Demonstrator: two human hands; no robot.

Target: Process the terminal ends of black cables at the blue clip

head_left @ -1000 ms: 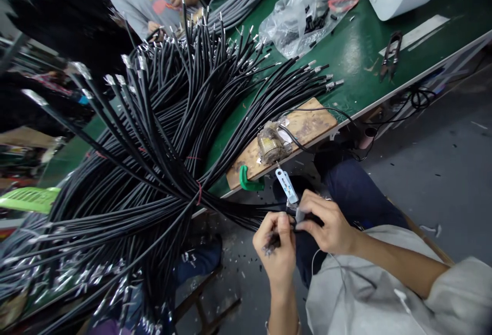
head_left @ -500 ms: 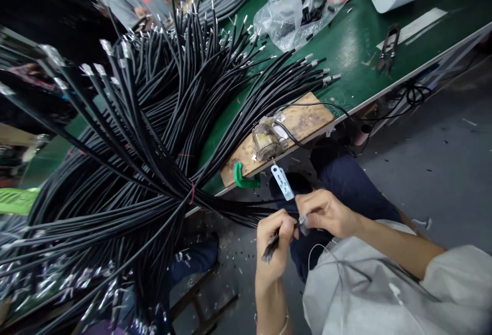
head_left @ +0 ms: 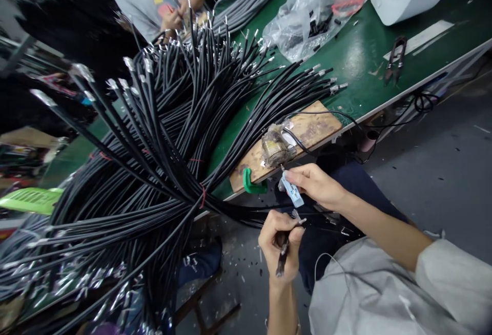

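The left hand (head_left: 272, 242), lower centre of the frame, is curled around a dark cable end (head_left: 283, 260) with silvery strands; the right hand (head_left: 318, 185), centre, pinches a blue clip (head_left: 294, 195) below the wrapped motor (head_left: 275, 148). Status: many cables (head_left: 165, 153) at left show silvery ends, apparently prepared; the held end appears unfinished. Not discernible from here: the cable inside the left hand, blurred ends at lower left.

Tilted light-blue clip (head_left: 293, 196) near dark cable (head_left: 282, 259)
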